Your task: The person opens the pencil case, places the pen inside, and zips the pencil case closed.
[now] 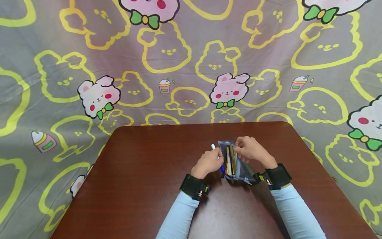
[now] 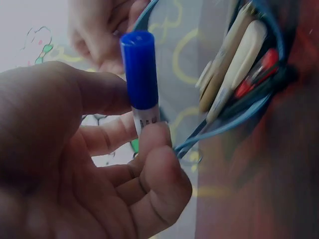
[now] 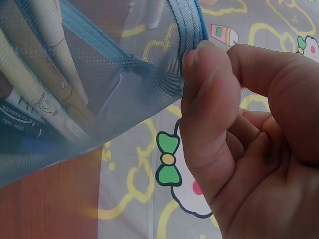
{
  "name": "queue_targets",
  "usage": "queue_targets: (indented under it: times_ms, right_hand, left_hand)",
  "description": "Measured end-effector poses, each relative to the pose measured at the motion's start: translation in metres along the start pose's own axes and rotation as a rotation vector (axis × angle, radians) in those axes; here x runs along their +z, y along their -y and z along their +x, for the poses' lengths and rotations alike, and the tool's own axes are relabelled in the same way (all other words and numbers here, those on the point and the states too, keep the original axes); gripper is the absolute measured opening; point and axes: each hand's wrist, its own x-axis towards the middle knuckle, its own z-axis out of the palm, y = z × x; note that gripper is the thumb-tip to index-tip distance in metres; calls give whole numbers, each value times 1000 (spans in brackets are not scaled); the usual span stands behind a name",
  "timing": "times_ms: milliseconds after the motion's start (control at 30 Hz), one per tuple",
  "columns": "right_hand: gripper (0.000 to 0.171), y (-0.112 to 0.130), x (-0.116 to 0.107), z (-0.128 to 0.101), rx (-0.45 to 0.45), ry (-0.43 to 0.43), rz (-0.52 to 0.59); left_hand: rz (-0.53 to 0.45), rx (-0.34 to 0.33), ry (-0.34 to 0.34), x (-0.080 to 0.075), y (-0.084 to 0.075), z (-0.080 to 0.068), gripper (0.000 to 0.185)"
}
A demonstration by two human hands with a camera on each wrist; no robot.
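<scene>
My left hand pinches a marker with a blue cap and white barrel between thumb and fingers, just left of the pouch's mouth. A blue mesh pencil pouch with a zipper stands open on the table. At its rim, my right hand grips the zipper edge with thumb and fingertips. Several pens lie inside, among them a cream pen, a tan one and one with red. Through the mesh, a dark marker with printed lettering shows in the right wrist view.
Beneath everything is a dark red-brown wooden table with rounded far corners. Behind it hangs a grey cloth patterned with yellow outlines and pink bunny faces. Black camera bands are strapped round both wrists.
</scene>
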Motion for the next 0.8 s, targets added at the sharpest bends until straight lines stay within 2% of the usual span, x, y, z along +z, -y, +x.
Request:
queue_targets:
  times_ms: [333,500,633,800]
  right_hand:
    - [8,-1,0,0,-22,7,7]
    - [8,-1,-1,-1,-29,9,4]
    - [7,-1,-2,-3,-30,7,1]
    - [7,-2,-2,-4,-29,4,2]
  left_hand:
    - [39,110,72,18,-9,3,7]
    - [64,183,32,24,-12,15,6]
    - [84,184,-3,30,-13,28,7]
    - [76,188,11,34,-14,33,9]
